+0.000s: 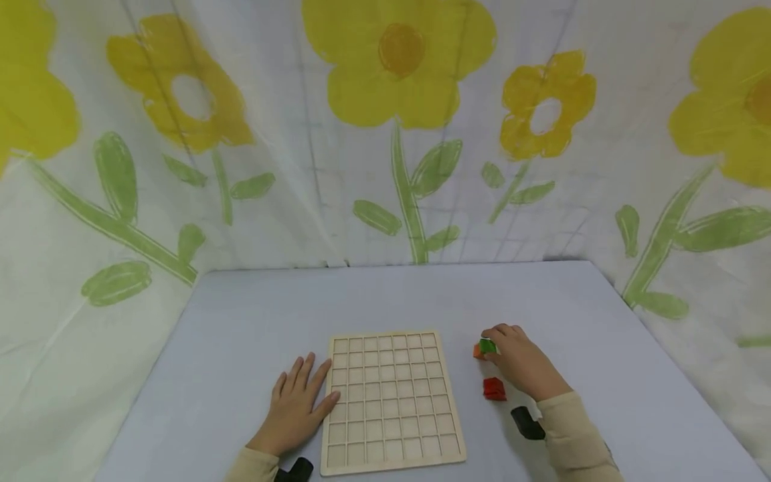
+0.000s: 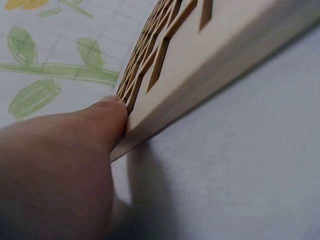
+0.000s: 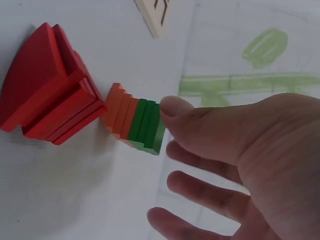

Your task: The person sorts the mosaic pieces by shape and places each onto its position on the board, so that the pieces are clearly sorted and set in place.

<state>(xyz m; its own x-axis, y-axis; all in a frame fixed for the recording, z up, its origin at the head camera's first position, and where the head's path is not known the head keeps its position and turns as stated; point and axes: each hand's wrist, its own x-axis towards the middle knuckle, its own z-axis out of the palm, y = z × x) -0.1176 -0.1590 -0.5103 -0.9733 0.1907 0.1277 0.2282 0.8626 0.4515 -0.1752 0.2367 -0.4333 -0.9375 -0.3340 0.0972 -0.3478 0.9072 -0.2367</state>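
My left hand (image 1: 294, 405) lies flat with spread fingers along the left edge of a pale wooden grid board (image 1: 390, 408). In the left wrist view its thumb (image 2: 107, 117) presses on the board's rim. To the right of the board, my right hand (image 1: 525, 365) pinches a small stack of green tiles (image 3: 145, 125) by thumb and finger; the finger behind is hidden. Directly under the green ones sit orange tiles (image 3: 119, 111), stacked in line with them. Nearer to me stands a separate stack of red tiles (image 1: 494, 389), not touched by either hand.
The white tabletop (image 1: 271, 308) carries the board and the tile stacks. Behind it hangs a pale cloth (image 1: 271, 221) printed with yellow flowers. A black wrist device (image 1: 527, 423) sits by the right sleeve (image 1: 572, 428), another (image 1: 295, 470) by the left.
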